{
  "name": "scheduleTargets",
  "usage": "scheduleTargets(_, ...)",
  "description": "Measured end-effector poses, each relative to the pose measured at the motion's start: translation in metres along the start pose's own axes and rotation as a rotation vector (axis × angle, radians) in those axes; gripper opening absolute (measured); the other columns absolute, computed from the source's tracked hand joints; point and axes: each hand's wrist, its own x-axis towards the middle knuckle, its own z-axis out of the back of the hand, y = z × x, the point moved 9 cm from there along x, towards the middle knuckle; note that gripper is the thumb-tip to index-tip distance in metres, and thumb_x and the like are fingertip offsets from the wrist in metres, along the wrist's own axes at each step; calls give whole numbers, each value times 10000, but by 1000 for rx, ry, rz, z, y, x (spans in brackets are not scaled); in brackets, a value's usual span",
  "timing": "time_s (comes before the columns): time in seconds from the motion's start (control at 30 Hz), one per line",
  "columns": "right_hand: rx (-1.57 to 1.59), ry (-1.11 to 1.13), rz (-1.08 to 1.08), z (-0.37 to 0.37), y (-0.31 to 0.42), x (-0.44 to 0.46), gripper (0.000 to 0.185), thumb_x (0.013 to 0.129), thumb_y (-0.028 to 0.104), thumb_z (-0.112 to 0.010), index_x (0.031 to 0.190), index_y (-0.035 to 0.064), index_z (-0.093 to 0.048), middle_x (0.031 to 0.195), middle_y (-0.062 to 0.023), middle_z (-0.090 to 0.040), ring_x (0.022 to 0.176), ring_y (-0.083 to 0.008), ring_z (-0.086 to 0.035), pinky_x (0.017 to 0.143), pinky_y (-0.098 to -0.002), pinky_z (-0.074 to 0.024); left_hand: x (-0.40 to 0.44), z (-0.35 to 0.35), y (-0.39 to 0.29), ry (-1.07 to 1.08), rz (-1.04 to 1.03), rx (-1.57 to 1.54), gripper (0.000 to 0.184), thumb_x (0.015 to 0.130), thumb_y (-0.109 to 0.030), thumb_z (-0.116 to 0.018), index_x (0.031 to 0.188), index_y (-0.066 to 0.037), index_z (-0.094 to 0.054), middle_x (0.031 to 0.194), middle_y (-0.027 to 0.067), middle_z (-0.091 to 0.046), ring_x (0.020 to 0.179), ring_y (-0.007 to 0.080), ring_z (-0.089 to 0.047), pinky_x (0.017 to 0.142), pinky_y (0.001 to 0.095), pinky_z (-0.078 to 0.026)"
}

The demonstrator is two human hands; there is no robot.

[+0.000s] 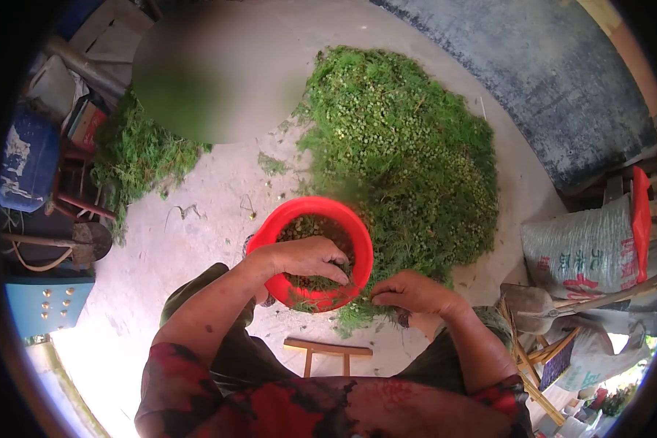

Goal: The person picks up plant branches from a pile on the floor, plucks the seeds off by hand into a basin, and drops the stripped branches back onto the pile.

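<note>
A round red bucket (363, 244) stands on the floor between my knees, with small round greenish-brown heads or seed pods (317, 228) inside. Over its opening reaches my left hand (312, 258), fingers curled and thumb bent inward; whatever they grip is too small to make out. Just right of the rim, my right hand (415, 292) pinches a feathery green sprig (354, 314), part of which lies along the bucket's near edge. Behind and to the right spreads a large heap of green plants (409, 146), thick with small pale round heads.
A second pile of greenery (142, 157) lies left, near a shovel (87, 242) and a blue container (29, 160). On the right are a filled white sack (580, 248) and another shovel (529, 306). A wooden stool edge (328, 347) shows between my legs.
</note>
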Motion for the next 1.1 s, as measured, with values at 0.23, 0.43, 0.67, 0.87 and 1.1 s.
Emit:
scheduleTargets(0.23, 338, -181, -73, 54, -10, -22, 203, 880, 212, -603, 964, 33, -648, 674, 26, -576, 520, -50, -509, 451, -207, -404, -25, 54, 63, -277, 135, -187, 318, 839, -301, -617, 961, -9, -646, 885, 118, -639, 815, 196, -602, 760, 314, -479)
scheduleTargets(0.43, 690, -351, -1, 78, -23, -20, 191, 861, 221, -627, 913, 37, -626, 645, 45, -519, 499, -37, -454, 391, -188, -305, -15, 51, 38, -442, -148, -275, 547, 723, -164, -737, 1216, -35, -541, 1150, 100, -574, 1079, 215, -540, 947, 351, -418)
scheduleTargets(0.67, 700, -218, -12, 52, -16, -3, 181, 866, 218, -627, 911, 43, -613, 650, 44, -532, 494, -34, -469, 376, -182, -308, -5, 32, 7, -503, 24, -923, 314, 860, -180, -628, 1135, -51, -550, 902, 51, -623, 739, 124, -599, 630, 253, -474)
scheduleTargets(0.87, 500, -248, -2, 35, -6, 10, 176, 867, 190, -613, 942, 31, -613, 703, 20, -553, 524, -58, -483, 468, -210, -366, 4, 13, 16, -413, 8, -867, 386, 872, -459, -582, 901, -74, -599, 633, -34, -446, 548, 68, -410, 505, 224, -324)
scheduleTargets(1.1, 594, -451, 40, 76, -23, 4, 168, 872, 162, -599, 971, 30, -624, 682, 17, -523, 550, -58, -438, 491, -209, -336, -17, 38, 3, -397, 199, -628, 310, 876, -389, -581, 919, -86, -632, 606, -54, -462, 520, 47, -407, 452, 204, -304)
